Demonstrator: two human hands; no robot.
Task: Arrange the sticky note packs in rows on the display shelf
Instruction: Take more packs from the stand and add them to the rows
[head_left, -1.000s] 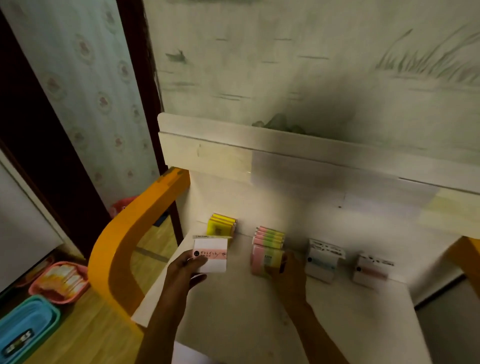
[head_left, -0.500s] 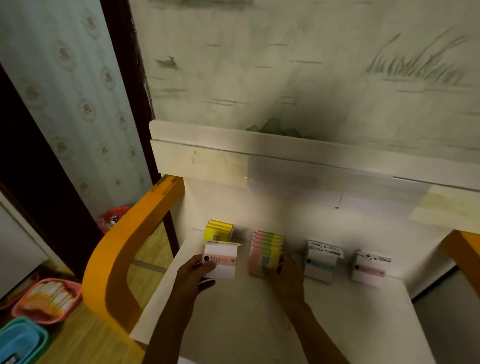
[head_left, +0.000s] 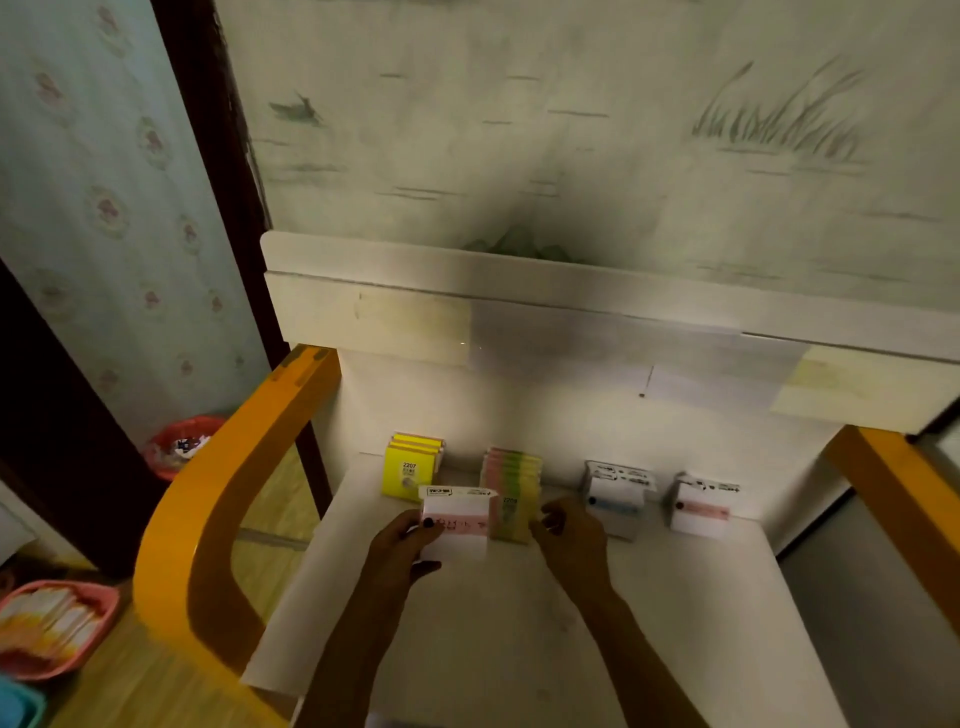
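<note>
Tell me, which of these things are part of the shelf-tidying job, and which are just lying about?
Part of the job:
white pack in the left hand
pink-green packs at the right hand
yellow packs
blue-label pack
pink-label pack
shelf

Lying about:
red basket
pink basket

the yellow pack (head_left: 409, 474) at the back left of the white shelf (head_left: 519, 623) carries the number 2207 on its front label, with smaller print under it too blurred to read. the pink-and-green pack (head_left: 511, 493) next to it shows a number that looks like 2208 or 2209; the last digit cannot be told. the white pack with a pink band (head_left: 457, 519) in the left hand (head_left: 400, 545) has red characters on the band and a black-bordered label on top, both illegible. the two white packs to the right, one with a blue band (head_left: 615, 499) and one with a pink band (head_left: 701, 506), bear black print that cannot be read
</note>
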